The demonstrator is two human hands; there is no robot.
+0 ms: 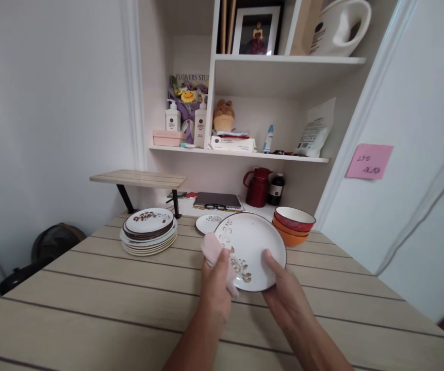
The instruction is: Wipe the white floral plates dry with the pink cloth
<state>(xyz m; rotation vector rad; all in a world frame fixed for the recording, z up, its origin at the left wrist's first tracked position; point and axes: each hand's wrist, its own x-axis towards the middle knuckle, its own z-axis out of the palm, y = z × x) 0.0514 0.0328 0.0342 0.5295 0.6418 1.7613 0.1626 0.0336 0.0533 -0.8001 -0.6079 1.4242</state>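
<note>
A white plate (258, 242) with a dark rim and brown flower print is held up above the table, tilted toward me. My right hand (283, 288) grips its lower right edge, thumb on the face and fingers behind. At its left edge my left hand (217, 281) pinches a pale pink cloth (212, 248) against the plate. Behind it a smaller flowered plate (206, 223) lies on the table, partly hidden. To the left stands a stack of plates (149, 234), brown-flowered ones on top of larger white ones. Stacked red and orange bowls (293, 226) stand to the right.
A slatted wooden table (129, 299) spreads before me. A small raised wooden shelf (138, 178) stands at the back left. Farther back are a closed laptop (217, 200), glasses, a red jug (258, 188) and a dark bottle (276, 189), beneath white shelves (245, 154).
</note>
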